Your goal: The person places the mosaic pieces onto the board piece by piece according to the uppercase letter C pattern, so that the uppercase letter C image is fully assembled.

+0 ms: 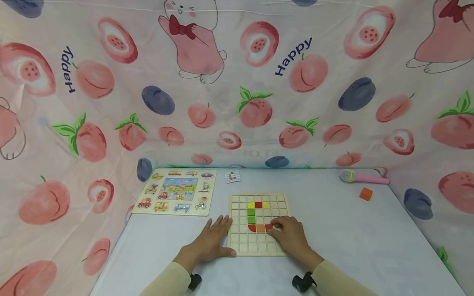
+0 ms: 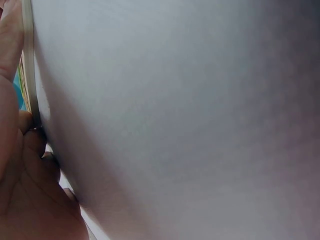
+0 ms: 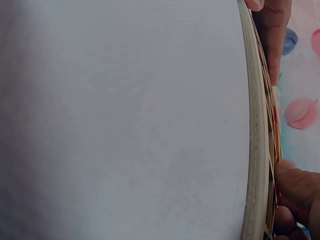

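Observation:
A wooden grid board lies on the table, with coloured tiles set in a C-like outline: yellow and red on top, two green tiles down the side, red and orange below. My left hand rests against the board's left edge, fingers straight and thumb spread by the lower corner. With bent thumb and fingers, my right hand pinches a red tile at the right end of the lower row, partly hidden by the fingers. In the right wrist view, the thumb lies at the board's top surface.
A small pattern card lies behind the board. To the left is a vehicle picture puzzle. At the back right are an orange block and a pink toy microphone. A fruit-print cloth hangs behind the white table.

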{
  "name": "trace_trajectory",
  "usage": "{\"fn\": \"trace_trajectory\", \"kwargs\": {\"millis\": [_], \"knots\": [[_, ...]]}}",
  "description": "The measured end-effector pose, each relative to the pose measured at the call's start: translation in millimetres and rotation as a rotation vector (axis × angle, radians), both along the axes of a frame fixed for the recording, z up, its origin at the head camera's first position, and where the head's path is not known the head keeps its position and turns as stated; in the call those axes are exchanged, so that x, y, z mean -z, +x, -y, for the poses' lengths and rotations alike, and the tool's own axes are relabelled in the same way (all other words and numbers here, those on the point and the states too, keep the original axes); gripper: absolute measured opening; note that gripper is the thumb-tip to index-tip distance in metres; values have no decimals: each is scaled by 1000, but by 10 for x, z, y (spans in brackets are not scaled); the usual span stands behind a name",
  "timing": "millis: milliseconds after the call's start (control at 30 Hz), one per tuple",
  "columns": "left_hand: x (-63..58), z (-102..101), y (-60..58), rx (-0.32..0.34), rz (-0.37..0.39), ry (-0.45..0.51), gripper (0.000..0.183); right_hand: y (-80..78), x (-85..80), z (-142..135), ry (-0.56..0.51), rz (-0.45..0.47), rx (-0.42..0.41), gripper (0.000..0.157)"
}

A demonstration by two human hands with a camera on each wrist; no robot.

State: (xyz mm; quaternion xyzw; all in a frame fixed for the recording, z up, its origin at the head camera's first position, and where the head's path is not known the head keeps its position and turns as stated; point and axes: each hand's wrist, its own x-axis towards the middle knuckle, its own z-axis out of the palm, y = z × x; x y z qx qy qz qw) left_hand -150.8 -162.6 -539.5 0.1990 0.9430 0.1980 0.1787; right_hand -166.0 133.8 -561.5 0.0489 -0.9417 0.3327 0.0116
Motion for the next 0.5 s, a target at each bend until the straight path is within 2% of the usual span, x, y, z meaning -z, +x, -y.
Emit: {"fn": "trace_trajectory", "kwargs": {"millis": [300,500], "knots": [[14,-9,10,-1,2,5,113,44,-36,-22,-27,-17,-2,21],[12,-22,5,1,2,2,113,51,-66,-35,-60,-4,16,29]]}}
